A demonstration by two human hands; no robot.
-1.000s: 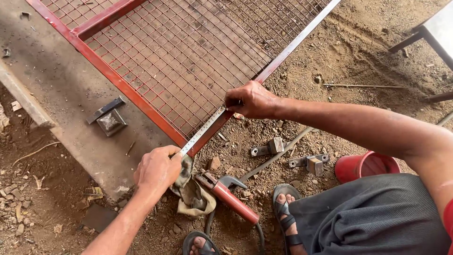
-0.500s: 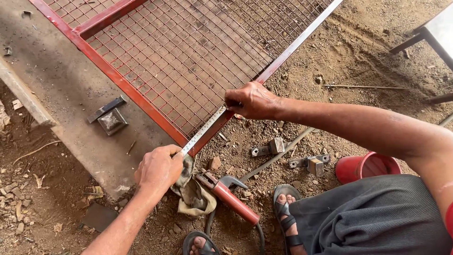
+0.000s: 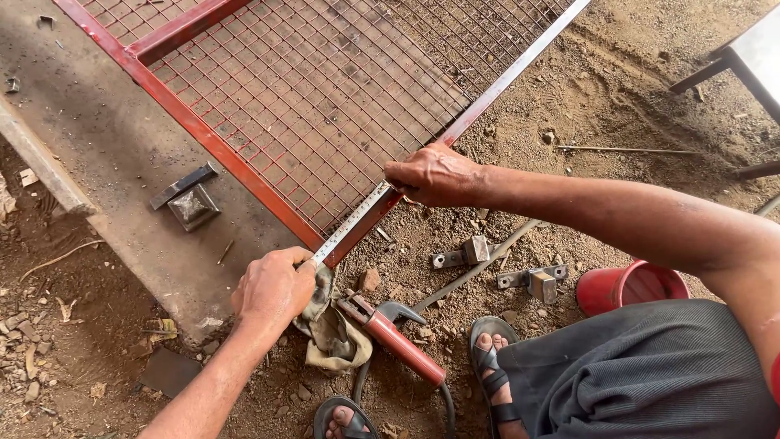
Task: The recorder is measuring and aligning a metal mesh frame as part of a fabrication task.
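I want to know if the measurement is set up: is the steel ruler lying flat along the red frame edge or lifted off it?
Flat: the ruler lies along the red frame, left hand and right hand pinning its ends.

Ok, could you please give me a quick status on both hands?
Left hand and right hand pin steel ruler along red frame. Electrode holder lies beside the corner.

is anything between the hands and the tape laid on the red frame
Nothing visible. The left hand pins one end of the tape at the frame corner, the right hand presses the other end on the rail. A rag lies just under the left hand, not between.
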